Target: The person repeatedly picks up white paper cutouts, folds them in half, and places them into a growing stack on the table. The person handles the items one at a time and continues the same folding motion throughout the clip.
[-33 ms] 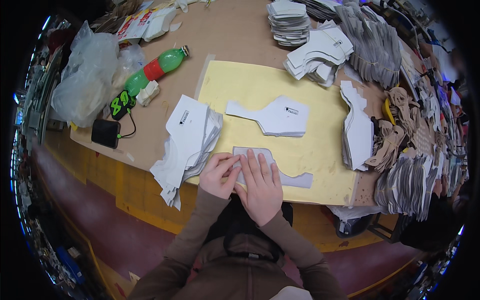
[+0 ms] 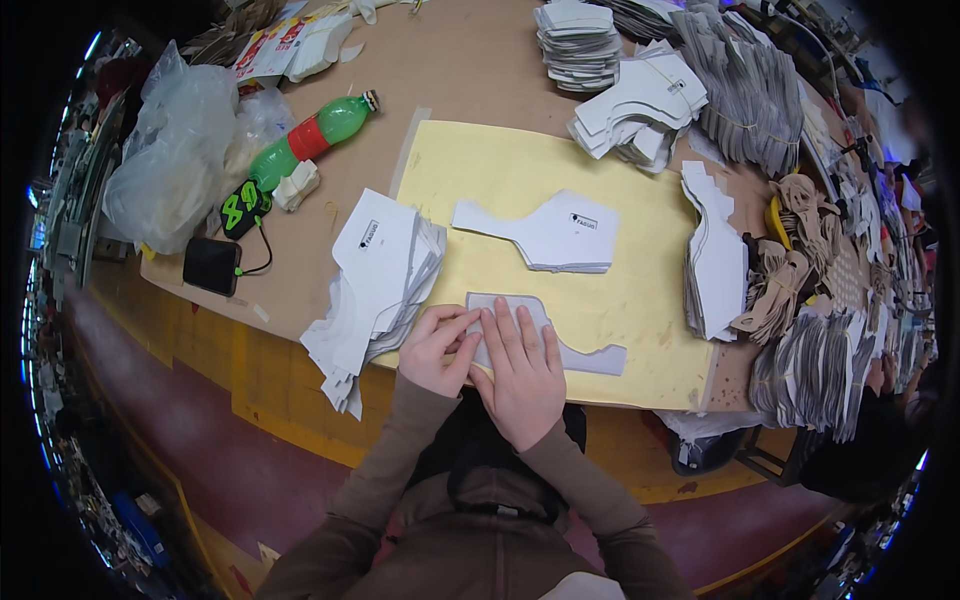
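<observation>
A flat grey cut piece (image 2: 592, 360), wide at the left and narrowing to a curved strip at the right, lies on the yellow sheet (image 2: 660, 290) near the table's front edge. My right hand (image 2: 525, 385) rests flat on its wide part, fingers stretched out and slightly apart. Beside it, my left hand (image 2: 437, 350) is closed, its bent fingers and thumb pinched at the piece's left edge. Beyond my hands sits a small stack of white cut pieces (image 2: 565, 235). To the left, a taller stack of white pieces (image 2: 375, 245) leans over the table's edge.
More white pieces (image 2: 712, 260) stand at the right, near tan bundled straps (image 2: 775, 290) and banded grey stacks (image 2: 815, 375). Farther left lie a green bottle (image 2: 340, 122), a black phone-like device (image 2: 211, 266) with a cable, and a clear plastic bag (image 2: 165, 160).
</observation>
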Action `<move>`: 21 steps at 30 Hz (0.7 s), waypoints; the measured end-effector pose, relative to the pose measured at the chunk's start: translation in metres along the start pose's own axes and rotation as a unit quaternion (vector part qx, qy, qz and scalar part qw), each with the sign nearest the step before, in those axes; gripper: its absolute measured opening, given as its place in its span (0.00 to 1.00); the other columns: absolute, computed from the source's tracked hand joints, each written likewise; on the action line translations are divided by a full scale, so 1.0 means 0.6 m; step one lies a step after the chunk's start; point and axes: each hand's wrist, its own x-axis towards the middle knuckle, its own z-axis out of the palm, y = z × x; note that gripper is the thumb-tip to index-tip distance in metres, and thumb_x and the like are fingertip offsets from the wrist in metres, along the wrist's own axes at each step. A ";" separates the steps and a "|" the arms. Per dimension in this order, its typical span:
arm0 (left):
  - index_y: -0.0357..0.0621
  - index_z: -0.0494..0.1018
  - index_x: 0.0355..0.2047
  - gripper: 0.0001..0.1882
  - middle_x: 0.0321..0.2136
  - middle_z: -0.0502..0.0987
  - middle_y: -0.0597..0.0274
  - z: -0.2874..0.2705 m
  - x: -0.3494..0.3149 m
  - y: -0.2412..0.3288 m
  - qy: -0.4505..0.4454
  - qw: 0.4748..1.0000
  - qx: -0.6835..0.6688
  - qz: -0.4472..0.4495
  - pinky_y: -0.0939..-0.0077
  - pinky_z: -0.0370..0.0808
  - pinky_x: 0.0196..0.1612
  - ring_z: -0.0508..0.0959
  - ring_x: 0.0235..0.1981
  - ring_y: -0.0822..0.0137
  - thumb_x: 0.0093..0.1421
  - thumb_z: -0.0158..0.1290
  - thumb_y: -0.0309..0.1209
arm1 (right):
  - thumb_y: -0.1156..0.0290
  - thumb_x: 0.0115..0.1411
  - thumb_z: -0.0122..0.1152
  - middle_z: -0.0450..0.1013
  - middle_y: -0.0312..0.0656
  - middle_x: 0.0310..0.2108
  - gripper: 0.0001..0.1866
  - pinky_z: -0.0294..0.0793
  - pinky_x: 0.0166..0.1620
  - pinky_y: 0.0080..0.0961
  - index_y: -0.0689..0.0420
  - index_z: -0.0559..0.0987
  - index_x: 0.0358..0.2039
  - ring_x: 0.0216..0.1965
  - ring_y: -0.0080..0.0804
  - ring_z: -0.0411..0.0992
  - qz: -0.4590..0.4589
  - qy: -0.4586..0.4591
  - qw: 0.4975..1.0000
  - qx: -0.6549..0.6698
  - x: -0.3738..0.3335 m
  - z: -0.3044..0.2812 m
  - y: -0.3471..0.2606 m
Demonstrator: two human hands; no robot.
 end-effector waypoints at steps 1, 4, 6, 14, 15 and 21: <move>0.35 0.81 0.47 0.16 0.43 0.77 0.56 0.000 0.008 -0.001 0.001 1.000 -0.006 0.006 0.79 0.82 0.36 0.80 0.33 0.71 0.58 0.60 0.18 | 0.52 0.65 0.57 0.59 0.36 0.71 0.34 0.54 0.70 0.43 0.49 0.66 0.69 0.69 0.35 0.60 0.003 0.004 1.000 -0.004 0.006 0.002 0.003; 0.35 0.80 0.48 0.16 0.43 0.77 0.55 -0.001 0.010 0.000 0.002 1.000 0.002 0.018 0.79 0.82 0.35 0.81 0.32 0.70 0.57 0.59 0.18 | 0.52 0.65 0.56 0.58 0.34 0.72 0.34 0.52 0.71 0.43 0.48 0.66 0.69 0.69 0.34 0.60 -0.001 0.004 1.000 -0.013 0.008 0.001 0.002; 0.35 0.80 0.48 0.16 0.43 0.77 0.56 0.001 0.008 0.001 0.011 1.000 0.012 0.019 0.79 0.82 0.35 0.81 0.32 0.71 0.57 0.60 0.18 | 0.52 0.66 0.56 0.58 0.33 0.72 0.33 0.51 0.71 0.43 0.47 0.66 0.70 0.70 0.33 0.59 -0.005 -0.004 1.000 -0.019 0.010 -0.001 0.001; 0.35 0.79 0.49 0.18 0.44 0.76 0.56 -0.001 0.004 0.004 0.019 0.995 0.091 0.027 0.78 0.80 0.33 0.80 0.33 0.68 0.56 0.62 0.21 | 0.53 0.65 0.57 0.57 0.32 0.72 0.34 0.50 0.71 0.44 0.48 0.66 0.70 0.70 0.35 0.58 -0.010 -0.012 1.000 -0.013 0.010 -0.004 0.002; 0.35 0.79 0.49 0.19 0.44 0.76 0.55 -0.006 0.003 0.006 0.014 0.990 0.137 0.030 0.77 0.80 0.33 0.80 0.34 0.67 0.56 0.62 0.21 | 0.54 0.65 0.57 0.58 0.34 0.72 0.34 0.51 0.71 0.45 0.50 0.66 0.69 0.70 0.36 0.58 -0.012 -0.008 1.000 -0.007 0.011 -0.003 0.002; 0.36 0.70 0.60 0.28 0.57 0.72 0.49 0.003 -0.002 0.021 0.016 0.977 0.173 0.125 0.61 0.73 0.54 0.76 0.52 0.49 0.59 0.59 0.27 | 0.62 0.65 0.57 0.56 0.46 0.72 0.34 0.51 0.70 0.52 0.60 0.64 0.69 0.71 0.47 0.56 0.009 0.028 0.978 0.205 0.008 -0.009 0.016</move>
